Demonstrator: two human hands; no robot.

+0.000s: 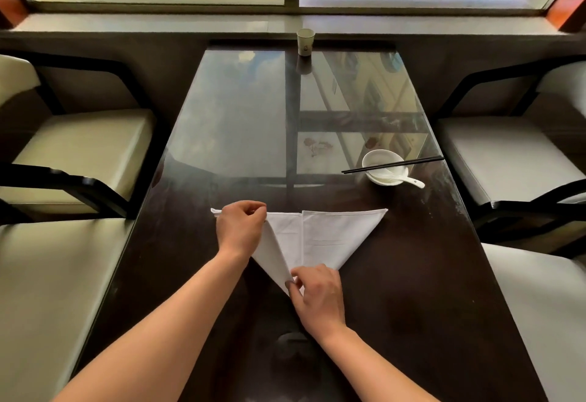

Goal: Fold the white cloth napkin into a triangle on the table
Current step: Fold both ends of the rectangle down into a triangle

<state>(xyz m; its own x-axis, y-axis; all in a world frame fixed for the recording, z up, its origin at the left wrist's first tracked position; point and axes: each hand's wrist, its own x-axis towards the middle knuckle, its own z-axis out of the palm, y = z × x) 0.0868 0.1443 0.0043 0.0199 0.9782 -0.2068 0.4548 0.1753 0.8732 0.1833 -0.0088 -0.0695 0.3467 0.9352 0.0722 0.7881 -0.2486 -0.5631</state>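
The white cloth napkin [329, 236] lies on the dark glass-topped table [412, 290] as a triangle with its long edge away from me and its point towards me. My left hand [239, 230] pinches the napkin's left part near the far edge, where a flap of cloth lifts off the table. My right hand [318, 295] pinches the near point of the triangle. The napkin's right half lies flat, with a crease down the middle.
A white bowl [383, 165] with a white spoon [409, 180] and black chopsticks [391, 164] across it sits right of centre. A paper cup [305, 41] stands at the table's far edge. Cushioned chairs [79, 154] flank both sides.
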